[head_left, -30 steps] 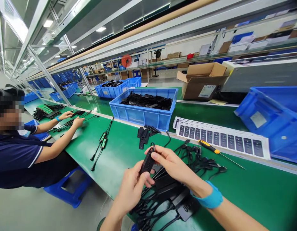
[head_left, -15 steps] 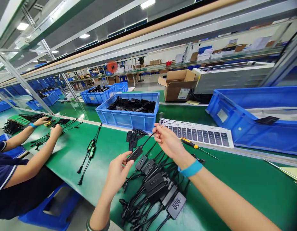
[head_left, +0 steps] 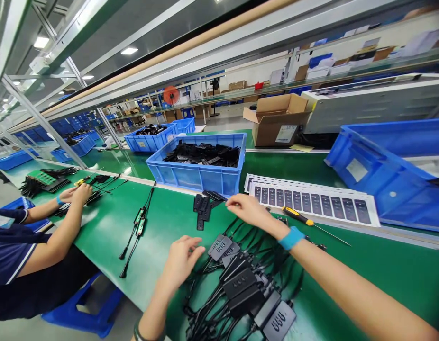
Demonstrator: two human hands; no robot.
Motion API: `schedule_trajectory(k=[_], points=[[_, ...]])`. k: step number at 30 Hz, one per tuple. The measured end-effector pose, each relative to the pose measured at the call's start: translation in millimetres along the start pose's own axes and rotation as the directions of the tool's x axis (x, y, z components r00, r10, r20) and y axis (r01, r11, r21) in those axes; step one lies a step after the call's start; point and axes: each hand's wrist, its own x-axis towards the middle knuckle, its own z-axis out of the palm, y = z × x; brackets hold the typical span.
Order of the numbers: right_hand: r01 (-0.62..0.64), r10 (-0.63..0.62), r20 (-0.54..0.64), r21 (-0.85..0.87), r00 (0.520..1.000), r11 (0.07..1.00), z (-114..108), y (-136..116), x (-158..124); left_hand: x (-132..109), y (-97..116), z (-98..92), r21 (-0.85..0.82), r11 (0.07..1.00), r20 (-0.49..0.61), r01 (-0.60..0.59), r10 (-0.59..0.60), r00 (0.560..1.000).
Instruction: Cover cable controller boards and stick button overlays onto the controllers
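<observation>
My left hand (head_left: 182, 260) is held above the green bench with fingers apart and nothing in them. Just right of it lies a pile of black cabled control boxes (head_left: 241, 284), each with oval marks on its face, the cables trailing both ways. My right hand (head_left: 250, 213), with a blue band at the wrist, reaches over the cables at the back of this pile. Its fingers are curled together by a small heap of flat black plastic covers (head_left: 203, 208). Whether anything is between those fingertips is hidden.
Behind the covers stands a blue bin (head_left: 196, 175) full of black parts. Label sheets (head_left: 312, 201) and a yellow-black screwdriver (head_left: 297, 216) lie to the right, near another blue bin (head_left: 379, 175). Two cabled green circuit boards (head_left: 140, 222) lie left. A co-worker's hands (head_left: 77, 192) work farther left.
The black control box that both hands held now lies on the pile. My left hand has let go and opened; my right hand has come close to the covers. The view shifted slightly.
</observation>
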Motion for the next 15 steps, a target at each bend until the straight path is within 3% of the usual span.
schedule_trajectory(k=[4, 9, 12, 15], points=[[0.132, -0.093, 0.208, -0.181, 0.974, 0.975, 37, -31, 29, 9, -47, -25.5, 0.152, 0.976, -0.21, 0.156, -0.123, 0.97], [0.265, -0.157, 0.302, -0.36, 0.94, 0.894, 64, -51, 37, 18, -99, -53.7, 0.251, 0.872, -0.507, 0.42, -0.251, 0.825], [0.361, -0.209, 0.362, -0.426, 0.908, 0.83, 70, -53, 32, 23, -117, -61.8, 0.223, 0.823, -0.576, 0.523, -0.322, 0.752], [0.452, -0.26, 0.424, -0.455, 0.868, 0.767, 71, -52, 28, 26, -127, -64.0, 0.169, 0.805, -0.587, 0.568, -0.381, 0.714]])
